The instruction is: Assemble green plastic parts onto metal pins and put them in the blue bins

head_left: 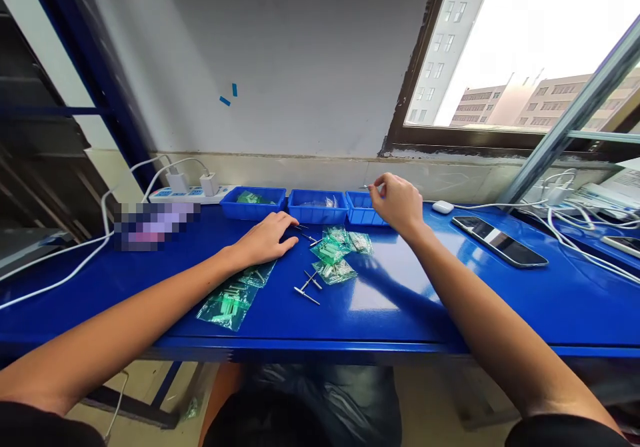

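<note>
My left hand [270, 237] rests low over the blue table [400, 314], fingers apart, beside a thin metal T-shaped piece [313, 240]. Under and in front of it lie green plastic bags [230, 306] with small parts inside. My right hand [397, 202] is raised above the right blue bin [357, 208], its thumb and index finger pinched on something small that I cannot make out. Between the hands sit several small green bags [333, 250] of parts. Nearer the front edge are more metal T-shaped pieces [307, 294].
A middle blue bin [318, 206] and a left blue bin [253, 202] stand along the wall. A power strip [190, 194] with chargers is at the back left. At right lie a phone [499, 240], a white earphone case [443, 207] and white cables [575, 234].
</note>
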Motion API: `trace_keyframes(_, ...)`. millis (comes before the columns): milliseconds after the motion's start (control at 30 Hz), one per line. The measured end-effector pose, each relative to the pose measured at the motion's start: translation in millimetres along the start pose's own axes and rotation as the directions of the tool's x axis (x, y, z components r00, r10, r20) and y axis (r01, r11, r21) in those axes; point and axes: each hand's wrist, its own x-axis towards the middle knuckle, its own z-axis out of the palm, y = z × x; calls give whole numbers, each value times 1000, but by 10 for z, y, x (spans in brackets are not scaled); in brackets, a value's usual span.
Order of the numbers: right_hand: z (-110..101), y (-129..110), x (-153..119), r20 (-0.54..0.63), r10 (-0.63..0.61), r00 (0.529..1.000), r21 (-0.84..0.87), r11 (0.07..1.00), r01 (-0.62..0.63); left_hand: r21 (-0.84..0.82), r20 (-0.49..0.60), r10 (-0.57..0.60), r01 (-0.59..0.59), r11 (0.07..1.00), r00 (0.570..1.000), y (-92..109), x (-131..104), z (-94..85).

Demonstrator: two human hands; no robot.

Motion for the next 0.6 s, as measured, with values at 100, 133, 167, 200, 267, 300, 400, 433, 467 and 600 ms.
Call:
trace_keyframes(100,79,260,69,23,122,992,-58,991,-121,42,57,11,-13,999,998,-56,99,49)
trace_keyframes(133,101,294,67,39,133,990,-58,990,-130,48,83,10,-14,999,997,-68,114,59)
trace_keyframes(167,122,297,56,57,126,990,-53,991,-123,54,102,9,-15,998,995,-75,119,65)
trace_keyframes(200,141,270,38,75,103,992,-43,994,-100,60,113,8,-15,998,994,-79,114,67)
trace_keyframes(267,173,144,-16,112,11,994,-10,1000,-10,71,116,6,-14,997,993,-80,87,61)
trace_keyframes(300,185,56,-52,131,-50,990,12,999,48,76,113,2,-11,997,994,-79,70,56)
trace_keyframes(400,200,-238,-184,188,-235,954,92,971,221,84,106,-10,1,996,994,-82,24,49)
trace_keyframes(433,198,-329,-234,201,-288,936,112,956,270,86,101,-15,6,996,995,-85,15,51)
trace_keyframes(467,193,-410,-283,207,-329,921,134,942,307,86,93,-18,10,996,995,-87,11,55)
trace_keyframes(600,157,-602,-428,243,-417,876,200,905,375,93,38,-34,30,995,999,-68,44,64)
